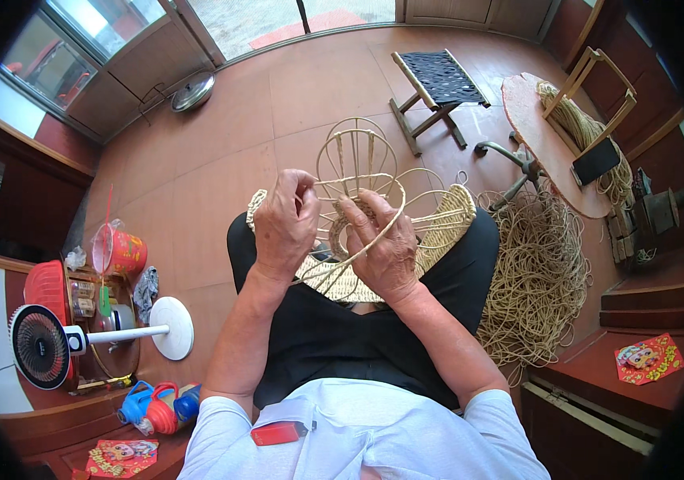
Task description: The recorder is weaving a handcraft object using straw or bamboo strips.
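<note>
Across my lap lies a half-woven frame (443, 238) of pale twisted cord, with dense weaving along its curved front. Bare looped ribs (355, 148) stand up at its far side. My left hand (287, 228) is closed in a pinch on a strand of the cord (334, 182), raised at the left of the frame. My right hand (386, 248) bends its fingers over the small woven ring (338, 236) in the middle and grips there. A loose loop of cord arcs around the right fingers. The right thumb is partly hidden.
A large heap of loose cord (534, 280) covers the floor at my right. Beyond it are a round-edged table (530, 120) with a phone (596, 162) and a folding stool (442, 80). A white fan (130, 334) and bottles (170, 408) sit at the left.
</note>
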Demonstrator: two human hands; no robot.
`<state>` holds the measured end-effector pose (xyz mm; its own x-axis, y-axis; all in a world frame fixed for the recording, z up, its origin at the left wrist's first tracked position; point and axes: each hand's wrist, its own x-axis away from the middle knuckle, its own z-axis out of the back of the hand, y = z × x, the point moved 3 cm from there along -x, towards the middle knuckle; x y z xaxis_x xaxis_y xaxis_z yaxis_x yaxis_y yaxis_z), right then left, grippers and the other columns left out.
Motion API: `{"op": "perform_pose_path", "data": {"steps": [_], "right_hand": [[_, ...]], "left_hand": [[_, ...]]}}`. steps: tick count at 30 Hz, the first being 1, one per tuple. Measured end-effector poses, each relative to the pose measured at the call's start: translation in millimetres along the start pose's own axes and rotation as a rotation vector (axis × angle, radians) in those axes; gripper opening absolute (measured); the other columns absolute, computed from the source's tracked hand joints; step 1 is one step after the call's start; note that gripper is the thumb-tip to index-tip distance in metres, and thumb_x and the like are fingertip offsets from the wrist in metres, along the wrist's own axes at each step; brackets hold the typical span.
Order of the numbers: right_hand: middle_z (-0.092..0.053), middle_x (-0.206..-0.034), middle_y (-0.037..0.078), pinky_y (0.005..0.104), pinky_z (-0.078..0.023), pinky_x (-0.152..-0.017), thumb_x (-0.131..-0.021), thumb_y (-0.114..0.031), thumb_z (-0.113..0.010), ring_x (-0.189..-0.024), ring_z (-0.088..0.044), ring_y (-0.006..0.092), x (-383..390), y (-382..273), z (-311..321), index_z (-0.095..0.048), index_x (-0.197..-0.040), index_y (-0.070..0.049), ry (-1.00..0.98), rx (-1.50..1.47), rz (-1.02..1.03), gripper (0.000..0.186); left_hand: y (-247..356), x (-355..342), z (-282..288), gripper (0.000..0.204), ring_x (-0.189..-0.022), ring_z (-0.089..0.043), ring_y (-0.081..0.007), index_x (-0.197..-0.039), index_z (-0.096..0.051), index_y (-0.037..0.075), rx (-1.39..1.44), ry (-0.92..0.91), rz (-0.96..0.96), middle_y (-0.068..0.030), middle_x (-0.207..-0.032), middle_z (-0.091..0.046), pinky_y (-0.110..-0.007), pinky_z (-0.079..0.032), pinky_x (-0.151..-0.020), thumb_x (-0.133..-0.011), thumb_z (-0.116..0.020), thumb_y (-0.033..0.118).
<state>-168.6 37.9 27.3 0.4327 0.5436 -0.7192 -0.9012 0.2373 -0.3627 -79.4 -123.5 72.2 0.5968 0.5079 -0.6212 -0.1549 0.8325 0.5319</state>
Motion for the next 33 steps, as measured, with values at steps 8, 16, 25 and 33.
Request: {"op": "perform_pose_path", "data": {"steps": [8, 16, 25, 33], "right_hand": [[-0.064, -0.130, 0.007, 0.0470, -0.054, -0.086, -0.096, -0.014, -0.076, -0.106, -0.067, 0.0288, -5.4, 0.9, -0.8, -0.074, -0.139, -0.020, -0.075, -0.014, -0.038, 0.044], [-0.062, -0.126, 0.008, 0.0475, -0.052, -0.082, -0.093, -0.020, -0.081, -0.102, -0.067, 0.0291, -8.9, -2.8, -4.0, -0.074, -0.135, -0.020, -0.041, -0.015, -0.085, 0.042], [-0.062, -0.119, 0.005, 0.0460, -0.051, -0.084, -0.091, -0.016, -0.083, -0.099, -0.066, 0.0261, -16.0, -8.8, -7.4, -0.078, -0.128, -0.021, 0.034, -0.035, -0.107, 0.038], [-0.060, -0.107, 0.001, 0.0414, -0.047, -0.082, -0.089, -0.010, -0.080, -0.093, -0.063, 0.0219, -19.7, -7.6, -22.1, -0.081, -0.123, -0.023, 0.041, 0.034, -0.033, 0.036]], "left_hand": [[1.5, -46.2, -5.6, 0.013, -0.086, -0.071, -0.0202, -0.107, -0.077, 0.005, 0.081, -0.034, -0.157, -0.0044, -0.102, -0.070, -0.033, -0.058, -0.078, -0.097, -0.086, 0.004], [-3.5, -26.4, -15.7, 0.040, -0.085, -0.074, -0.0290, -0.139, -0.065, 0.005, 0.218, -0.088, 0.176, -0.0123, -0.099, -0.076, -0.044, -0.060, -0.082, -0.103, -0.079, 0.014], [-20.6, -9.0, 5.5, 0.051, -0.088, -0.067, -0.0216, -0.146, -0.065, 0.009, -0.162, -0.192, 0.038, -0.0028, -0.085, -0.066, -0.044, -0.054, -0.093, -0.096, -0.073, 0.011], [-117.6, -10.6, 95.4, 0.053, -0.081, -0.064, -0.0220, -0.140, -0.071, 0.017, -0.415, -0.119, 0.397, -0.0052, -0.081, -0.062, -0.042, -0.054, -0.076, -0.089, -0.071, 0.004]]}}
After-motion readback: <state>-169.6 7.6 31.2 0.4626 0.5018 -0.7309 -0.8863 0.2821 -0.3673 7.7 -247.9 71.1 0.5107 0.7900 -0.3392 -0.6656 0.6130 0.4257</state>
